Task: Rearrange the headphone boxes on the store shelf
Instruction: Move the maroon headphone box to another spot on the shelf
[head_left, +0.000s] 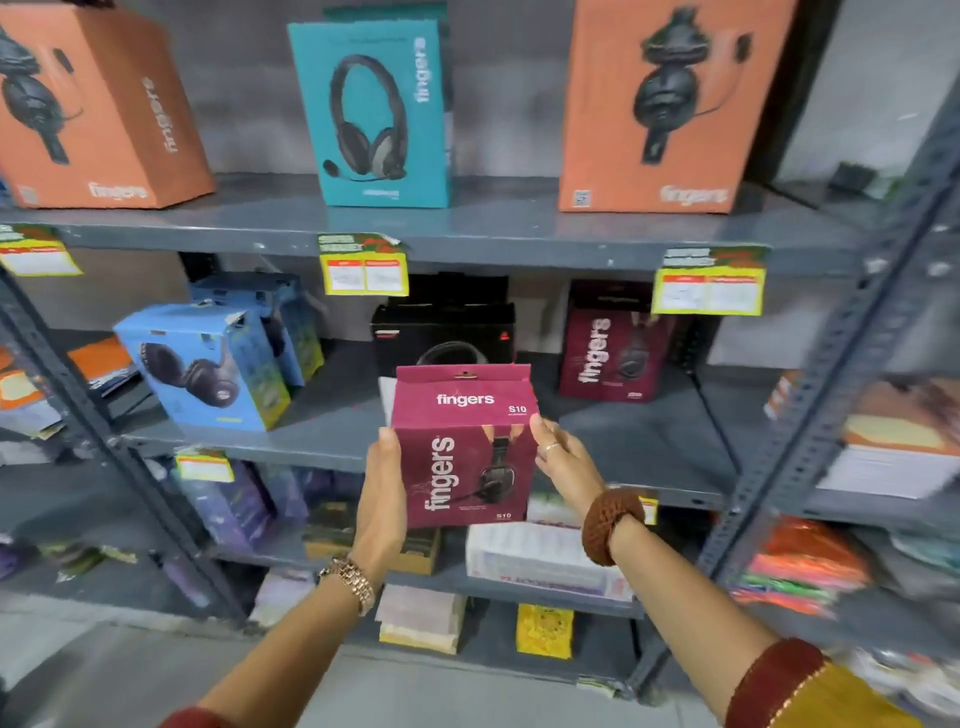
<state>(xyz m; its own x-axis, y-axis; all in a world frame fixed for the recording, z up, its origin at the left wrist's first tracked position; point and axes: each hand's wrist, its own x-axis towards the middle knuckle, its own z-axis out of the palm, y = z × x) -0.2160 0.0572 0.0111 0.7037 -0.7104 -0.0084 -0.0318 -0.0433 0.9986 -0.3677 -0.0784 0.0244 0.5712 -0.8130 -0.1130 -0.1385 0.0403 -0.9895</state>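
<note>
A maroon headphone box (465, 452) is held upright in front of the middle shelf (332, 421). My left hand (383, 493) grips its left side and my right hand (563, 460) grips its right side. Behind it on that shelf stands a black box (444, 332), partly hidden. A second maroon box (610, 343) stands to the right, and two blue boxes (208, 364) stand tilted to the left. On the top shelf (493, 228) are an orange box (93, 109), a teal box (371, 111) and another orange box (670, 104).
Yellow price tags (363, 265) hang from the shelf edges. Lower shelves hold mixed packets and a white carton (540, 558). A second grey rack (852, 374) to the right holds stacked paper goods. A slanted steel upright (78, 395) crosses the left side.
</note>
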